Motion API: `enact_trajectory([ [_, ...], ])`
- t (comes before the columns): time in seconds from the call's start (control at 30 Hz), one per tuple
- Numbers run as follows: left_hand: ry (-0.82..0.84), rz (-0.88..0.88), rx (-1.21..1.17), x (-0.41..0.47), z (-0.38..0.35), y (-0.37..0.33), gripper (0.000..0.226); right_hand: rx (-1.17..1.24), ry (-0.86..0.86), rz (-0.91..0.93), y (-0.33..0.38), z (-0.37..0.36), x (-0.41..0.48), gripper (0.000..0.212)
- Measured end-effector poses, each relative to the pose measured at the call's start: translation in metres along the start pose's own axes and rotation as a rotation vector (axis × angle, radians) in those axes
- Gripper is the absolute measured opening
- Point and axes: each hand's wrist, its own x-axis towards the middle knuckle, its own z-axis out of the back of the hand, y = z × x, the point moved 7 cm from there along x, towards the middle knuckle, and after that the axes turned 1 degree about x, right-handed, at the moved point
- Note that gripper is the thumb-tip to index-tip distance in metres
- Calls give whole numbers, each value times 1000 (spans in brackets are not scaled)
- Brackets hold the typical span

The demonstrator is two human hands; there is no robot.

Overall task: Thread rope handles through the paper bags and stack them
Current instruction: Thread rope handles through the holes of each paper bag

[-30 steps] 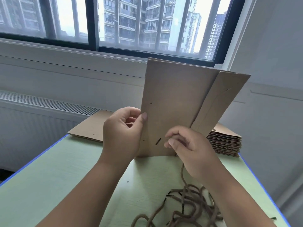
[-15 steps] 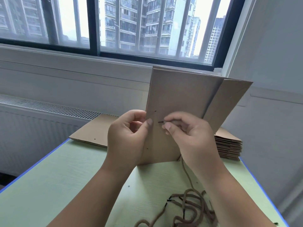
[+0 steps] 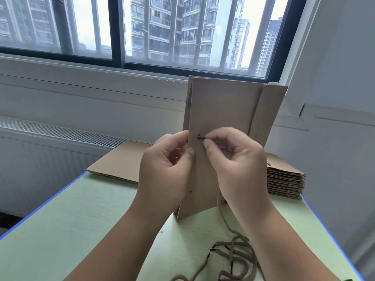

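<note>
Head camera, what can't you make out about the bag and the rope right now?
Head view:
- Whether the rope tip is through the paper bag hole: too small, and the right hand covers it.
- Bag's back panel: hidden by its front.
- Rope pile: cut off by the bottom edge.

The upright paper bag is showing plain kraft brown, dotted with small dark holes. The rope handle hanging below it is showing a duller brown, its tip standing out black against the paper. The loose rope handles on the counter are mixing brown cord with black ends. The counter is showing pale green with faint grain streaks, a bright blue edge running along its sides. The stacked bags and the flat bag are showing the same brown. The window frame is looking black, the wall pale grey, the slatted radiator grille white.
</note>
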Motion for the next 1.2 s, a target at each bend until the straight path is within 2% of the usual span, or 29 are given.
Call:
enact_trajectory([
  [0.1, 20, -16, 19, -1, -1, -4, 41, -5, -23, 20, 3, 2, 1, 23],
  [0.27, 35, -24, 9, -2, -3, -6, 43, -7, -29, 32, 5, 2, 1, 20],
  [0.53, 80, -2, 4, -6, -7, -4, 32, -66, -38, 82, 5, -1, 1, 15],
  [0.63, 76, 38, -36, -5, -8, -1, 45, -129, -22, 92, 4, -1, 1, 15],
  [0.83, 52, 78, -80, -3, -11, 0, 40, -343, -23, 242, 17, -1, 0, 13],
  [1.0, 104, 69, -14, 1, -15, -5, 37, -281, -10, 217, 13, 2, 1, 15],
  [1.2, 66, -14, 101, 3, -12, -7, 27, -205, 33, 178, 9, 0, -1, 12],
])
